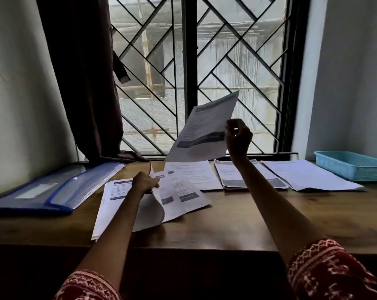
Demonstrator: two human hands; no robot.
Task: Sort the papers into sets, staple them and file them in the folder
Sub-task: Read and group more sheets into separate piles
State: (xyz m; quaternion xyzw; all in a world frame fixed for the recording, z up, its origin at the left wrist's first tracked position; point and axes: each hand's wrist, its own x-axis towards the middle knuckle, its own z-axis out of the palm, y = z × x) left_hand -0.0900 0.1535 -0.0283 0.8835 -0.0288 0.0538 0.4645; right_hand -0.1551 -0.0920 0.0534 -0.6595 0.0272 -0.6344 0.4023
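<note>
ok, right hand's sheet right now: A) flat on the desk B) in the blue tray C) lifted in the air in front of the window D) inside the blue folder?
C: the right hand pinches the sheet by its edge, raised above the desk against the window grille.

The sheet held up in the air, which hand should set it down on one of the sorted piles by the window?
Right. The right hand already pinches the sheet above the sorted piles; the left hand holds the unsorted stack.
</note>
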